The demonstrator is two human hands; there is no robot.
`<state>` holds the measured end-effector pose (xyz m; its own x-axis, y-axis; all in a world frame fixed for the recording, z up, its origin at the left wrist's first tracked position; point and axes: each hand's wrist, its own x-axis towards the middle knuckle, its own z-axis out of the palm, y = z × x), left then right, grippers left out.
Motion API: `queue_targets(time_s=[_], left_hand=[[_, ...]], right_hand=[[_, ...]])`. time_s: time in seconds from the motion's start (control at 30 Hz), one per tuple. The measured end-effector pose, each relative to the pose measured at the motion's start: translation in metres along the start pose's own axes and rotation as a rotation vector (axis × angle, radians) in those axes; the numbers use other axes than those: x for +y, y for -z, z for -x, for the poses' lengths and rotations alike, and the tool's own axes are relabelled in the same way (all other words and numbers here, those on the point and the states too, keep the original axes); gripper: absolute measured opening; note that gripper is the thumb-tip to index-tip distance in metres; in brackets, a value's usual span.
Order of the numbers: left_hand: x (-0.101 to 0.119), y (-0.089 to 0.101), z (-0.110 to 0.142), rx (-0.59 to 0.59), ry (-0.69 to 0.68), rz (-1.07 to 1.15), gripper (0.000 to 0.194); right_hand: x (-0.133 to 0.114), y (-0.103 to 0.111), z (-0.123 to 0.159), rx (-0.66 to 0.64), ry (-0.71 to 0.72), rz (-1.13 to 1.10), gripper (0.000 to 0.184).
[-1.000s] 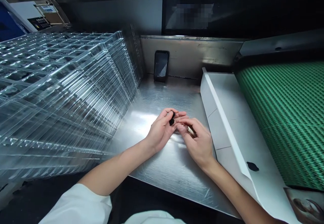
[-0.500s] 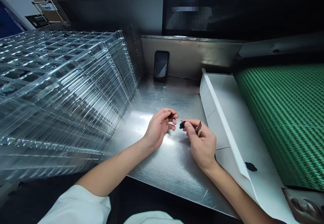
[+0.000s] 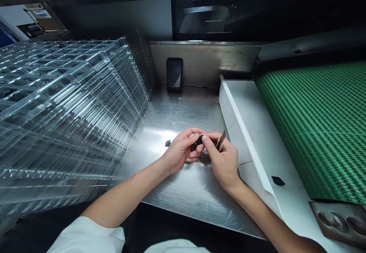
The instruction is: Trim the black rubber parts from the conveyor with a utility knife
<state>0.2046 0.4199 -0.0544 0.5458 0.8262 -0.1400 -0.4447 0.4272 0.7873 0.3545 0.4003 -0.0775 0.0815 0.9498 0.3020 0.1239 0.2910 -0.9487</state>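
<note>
"Entry one, nearest the body?"

"A white cloth sleeve (image 3: 85, 237) at the lower edge, then two bare forearms leading to a left hand (image 3: 178, 150) and a right hand (image 3: 224, 162). Both hands are curled, not spread, with fingertips meeting above the table."

"What do they hold?"

"A small black moulded piece (image 3: 199, 141), pinched between the fingertips of both hands. The right hand also grips a narrow steel blade (image 3: 220, 141), tilted up from its fingers."

"Surface?"

"A brushed stainless-steel tabletop (image 3: 183, 108), scuffed and glossy. A small dark grey round piece (image 3: 167, 143) lies near the left hand."

"Flanking items?"

"Left: a tall, tilted stack of transparent ribbed plastic trays (image 3: 65, 112) with rows of moulded pockets. Right: a smooth white folded board (image 3: 246, 131) bearing a black blotch (image 3: 278, 181), a glossy printed card (image 3: 337, 218) at its near corner, and beyond it a green textured conveyor belt (image 3: 317, 131)."

"Far end?"

"A black smartphone (image 3: 174, 75) stands upright against a dull steel backsplash (image 3: 206, 64). Above that is a dark reflective glass panel (image 3: 200, 20)."
</note>
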Motion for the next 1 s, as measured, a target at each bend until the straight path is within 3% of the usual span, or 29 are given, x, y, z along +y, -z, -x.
queue_targets(time_s=[0.3,0.63,0.87,1.0], left_hand=[[0.0057,-0.0017,0.0007,0.054,-0.040,0.004,0.026],[0.0046,0.0002,0.0003,0.011,-0.104,0.009,0.023],[0.0068,0.0003,0.0009,-0.011,-0.031,-0.022,0.025],[0.0052,0.0018,0.0021,-0.088,-0.009,-0.013,0.023]], right_hand=[[-0.0074,-0.0012,-0.0027,0.031,0.037,0.071,0.030],[-0.0059,-0.0005,-0.0026,-0.021,0.048,0.002,0.036],[-0.0053,0.0005,-0.0009,-0.004,0.056,0.013,0.038],[-0.0023,0.0005,0.0000,0.041,0.035,0.008,0.040]])
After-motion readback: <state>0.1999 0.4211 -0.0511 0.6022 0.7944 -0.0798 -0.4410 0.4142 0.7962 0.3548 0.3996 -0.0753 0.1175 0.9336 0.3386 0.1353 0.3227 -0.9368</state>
